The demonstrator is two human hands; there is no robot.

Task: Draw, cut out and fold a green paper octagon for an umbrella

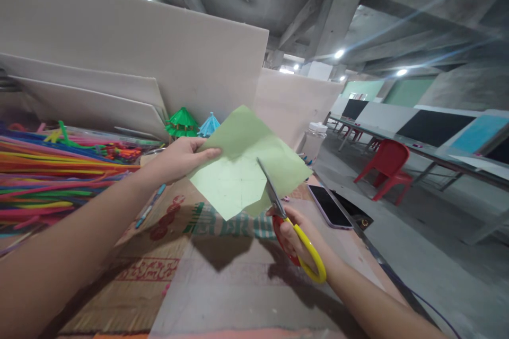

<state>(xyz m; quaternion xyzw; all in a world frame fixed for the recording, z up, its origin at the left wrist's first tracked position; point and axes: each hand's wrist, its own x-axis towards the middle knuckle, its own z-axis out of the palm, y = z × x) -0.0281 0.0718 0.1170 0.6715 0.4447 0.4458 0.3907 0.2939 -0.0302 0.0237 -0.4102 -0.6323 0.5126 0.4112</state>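
Green paper (238, 169) hides part of the left hand (182, 158).

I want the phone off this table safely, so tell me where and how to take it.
Pinch the phone by its long edges at mid-length, from above: it lies flat, screen up. Above seems safest, since the right hand, holding scissors, is just left of it.
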